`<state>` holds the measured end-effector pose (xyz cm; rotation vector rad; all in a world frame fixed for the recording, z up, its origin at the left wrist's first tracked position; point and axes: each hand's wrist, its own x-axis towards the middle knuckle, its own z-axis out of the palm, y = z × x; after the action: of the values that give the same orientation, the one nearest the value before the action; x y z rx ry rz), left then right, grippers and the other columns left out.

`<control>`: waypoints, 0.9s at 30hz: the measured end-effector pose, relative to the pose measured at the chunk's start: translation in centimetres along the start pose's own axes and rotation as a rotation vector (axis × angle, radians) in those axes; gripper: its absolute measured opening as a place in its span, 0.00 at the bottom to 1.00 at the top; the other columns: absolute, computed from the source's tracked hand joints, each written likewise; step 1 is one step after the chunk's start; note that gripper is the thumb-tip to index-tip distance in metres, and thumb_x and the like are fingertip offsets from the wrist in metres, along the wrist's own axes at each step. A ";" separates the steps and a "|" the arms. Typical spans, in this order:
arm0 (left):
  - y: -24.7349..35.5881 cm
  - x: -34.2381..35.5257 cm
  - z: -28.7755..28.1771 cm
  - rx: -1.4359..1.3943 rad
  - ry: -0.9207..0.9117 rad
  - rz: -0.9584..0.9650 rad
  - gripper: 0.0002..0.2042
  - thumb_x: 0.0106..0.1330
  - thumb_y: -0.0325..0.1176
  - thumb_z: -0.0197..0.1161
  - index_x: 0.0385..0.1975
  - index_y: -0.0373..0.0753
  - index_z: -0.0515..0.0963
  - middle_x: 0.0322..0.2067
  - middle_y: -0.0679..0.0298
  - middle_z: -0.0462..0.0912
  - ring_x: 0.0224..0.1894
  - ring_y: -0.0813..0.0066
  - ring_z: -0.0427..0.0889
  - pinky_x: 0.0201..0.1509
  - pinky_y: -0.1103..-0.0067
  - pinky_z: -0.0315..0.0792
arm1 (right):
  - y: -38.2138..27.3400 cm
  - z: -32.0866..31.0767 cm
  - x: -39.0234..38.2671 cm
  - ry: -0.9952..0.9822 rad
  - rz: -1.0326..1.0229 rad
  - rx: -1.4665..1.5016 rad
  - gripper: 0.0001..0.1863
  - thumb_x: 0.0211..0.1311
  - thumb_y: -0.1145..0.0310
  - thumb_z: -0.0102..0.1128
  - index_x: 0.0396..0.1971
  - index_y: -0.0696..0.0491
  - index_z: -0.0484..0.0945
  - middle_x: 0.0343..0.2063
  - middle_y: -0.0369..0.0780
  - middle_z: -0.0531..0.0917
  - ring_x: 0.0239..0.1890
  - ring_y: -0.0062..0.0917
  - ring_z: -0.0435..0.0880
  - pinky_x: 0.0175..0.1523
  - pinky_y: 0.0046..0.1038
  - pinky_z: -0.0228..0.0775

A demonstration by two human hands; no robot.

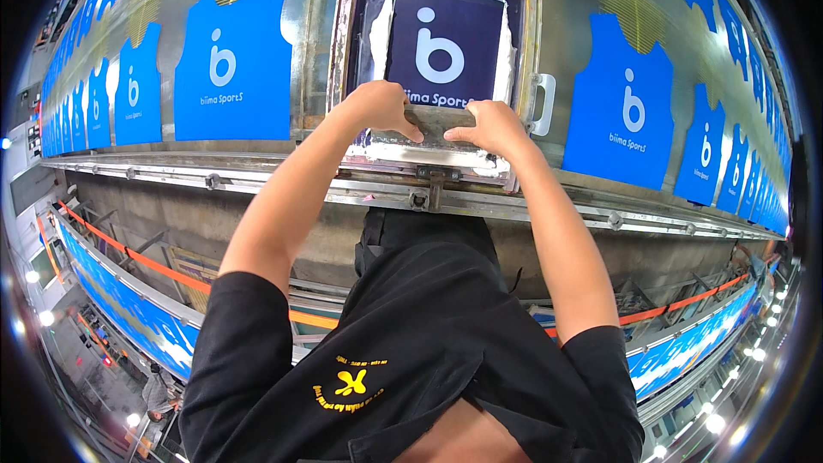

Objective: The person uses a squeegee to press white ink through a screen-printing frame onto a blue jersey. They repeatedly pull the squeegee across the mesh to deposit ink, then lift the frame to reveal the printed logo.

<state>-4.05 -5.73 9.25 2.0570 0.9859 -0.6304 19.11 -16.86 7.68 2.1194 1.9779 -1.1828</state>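
Note:
In the head view, my left hand [390,110] and my right hand [489,129] both grip a grey squeegee bar [433,127] lying across the lower part of a printing screen frame [531,13]. My thumbs point inward along the bar. Above it, the screen's dark stencil [441,21] carries a white logo design, with white ink streaks down both sides. A white handle [542,105] sticks out from the frame's right side.
Long rows of blue vest panels with white prints [231,34] lie on the table either side. A metal rail [617,214] runs along its front edge. Further printing tables [129,291] stand behind me. Another person [156,394] is at the far lower left.

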 end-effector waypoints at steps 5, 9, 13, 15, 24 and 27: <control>0.7 1.0 -4.2 -0.090 -0.126 0.110 0.37 0.43 0.58 0.83 0.46 0.33 0.89 0.37 0.49 0.91 0.42 0.53 0.90 0.49 0.65 0.82 | 2.6 -4.0 -0.7 0.003 0.023 0.492 0.29 0.65 0.44 0.73 0.47 0.58 0.87 0.41 0.44 0.91 0.46 0.30 0.89 0.53 0.33 0.79; 0.4 3.4 -9.5 -0.044 0.103 0.186 0.28 0.50 0.60 0.79 0.42 0.43 0.91 0.35 0.56 0.91 0.42 0.55 0.90 0.49 0.64 0.82 | 8.2 -5.3 -2.1 0.822 0.293 0.453 0.21 0.74 0.52 0.68 0.46 0.57 0.88 0.42 0.42 0.90 0.45 0.24 0.87 0.52 0.29 0.78; -0.3 7.8 -13.9 0.069 0.400 0.277 0.24 0.55 0.57 0.75 0.40 0.43 0.89 0.34 0.57 0.91 0.41 0.53 0.90 0.47 0.62 0.82 | 12.4 -2.9 -1.8 0.872 0.454 0.599 0.23 0.75 0.51 0.67 0.49 0.59 0.86 0.43 0.42 0.90 0.47 0.24 0.86 0.56 0.29 0.77; -0.7 9.8 -14.9 0.157 0.495 0.290 0.21 0.58 0.53 0.74 0.40 0.43 0.89 0.34 0.57 0.91 0.41 0.53 0.89 0.46 0.61 0.82 | 12.8 -1.5 -1.6 0.790 0.547 0.759 0.22 0.76 0.53 0.66 0.50 0.59 0.85 0.44 0.41 0.90 0.47 0.22 0.85 0.52 0.28 0.78; -2.4 9.2 -10.1 0.088 0.590 0.331 0.14 0.62 0.44 0.74 0.45 0.50 0.89 0.40 0.63 0.89 0.45 0.55 0.88 0.49 0.60 0.82 | 7.7 -4.3 -2.0 0.656 0.536 1.120 0.24 0.75 0.53 0.67 0.59 0.55 0.79 0.22 0.30 0.71 0.17 0.12 0.66 0.20 0.20 0.56; -1.7 5.0 -5.0 0.043 0.569 0.297 0.15 0.61 0.43 0.74 0.47 0.50 0.88 0.40 0.63 0.89 0.48 0.58 0.87 0.52 0.61 0.81 | 6.7 -5.6 -2.4 0.678 0.494 1.132 0.24 0.74 0.53 0.68 0.58 0.55 0.79 0.21 0.30 0.72 0.14 0.12 0.64 0.18 0.21 0.54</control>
<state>-1.97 1.16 8.10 2.4168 0.9407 0.1024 27.92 -17.53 9.74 3.5958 0.6112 -1.8638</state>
